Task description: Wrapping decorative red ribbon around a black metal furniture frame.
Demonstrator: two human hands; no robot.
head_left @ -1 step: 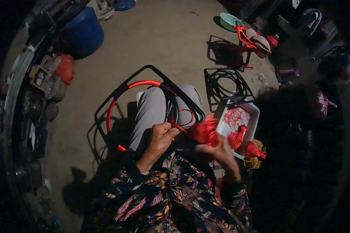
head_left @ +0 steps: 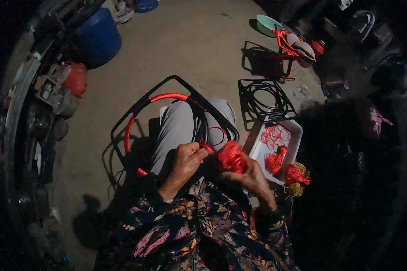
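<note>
A black square frame (head_left: 141, 98) with an inner ring rests tilted across my lap. Red cord (head_left: 168, 96) is wound tightly round parts of that ring. My left hand (head_left: 190, 158) pinches the ring's near right part, where red cord shows at the fingertips. A loose bundle of red cord (head_left: 231, 157) is in my right hand (head_left: 253, 178), close to the right of my left hand. A loop of the cord (head_left: 223, 131) arcs above the bundle. My fingers partly hide where the cord meets the ring.
On the right stands a white tray (head_left: 296, 135) with red cord hanks (head_left: 276, 159). Another black frame (head_left: 267, 100) leans over its far end. Farther off are a red chair (head_left: 287, 43) and a pale green basin (head_left: 267, 22). A blue barrel (head_left: 98, 38) and clutter line the left.
My right hand and the red cord bundle have moved slightly left, toward my left hand. The left hand and the frame stay in place.
</note>
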